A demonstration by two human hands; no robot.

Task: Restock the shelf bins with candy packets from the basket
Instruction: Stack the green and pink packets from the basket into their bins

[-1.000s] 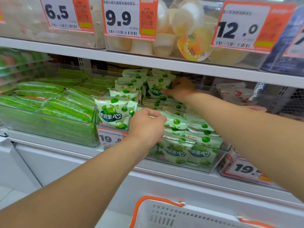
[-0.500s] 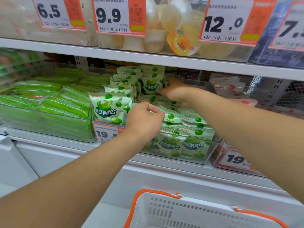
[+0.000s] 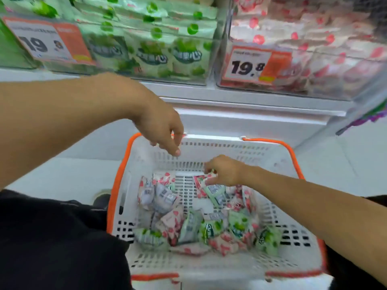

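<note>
Inside the basket (image 3: 211,262), a white slotted container with orange rim and handles, lies a loose heap of candy packets (image 3: 188,222): some white with green fruit print, some white with red-pink print. Several lie face down, showing barcode panels; the print on them is too blurred to read.

The right hand (image 3: 225,171) is low in the basket at its far side, fingers curled round one red-printed packet (image 3: 204,182), which touches the heap beneath it. The left hand (image 3: 161,130) hangs above the basket's far left corner, fingers loosely curled downward and holding nothing.

Beyond the basket, on the shelf (image 3: 240,95), stand two clear bins side by side. The green bin (image 3: 146,49), beyond the basket's left half, is filled with green-printed packets standing upright at the front; their dark label ends in the character 心, the rest blurred. Its price tag (image 3: 48,41) shows "19" in black on white with an orange panel. The red bin (image 3: 314,59), beyond the basket's right half, holds red-printed packets. Its tag (image 3: 256,64) reads "19.8", also white and orange; the small print is illegible.

Dark clothing (image 3: 52,237) fills the area left of the basket.
</note>
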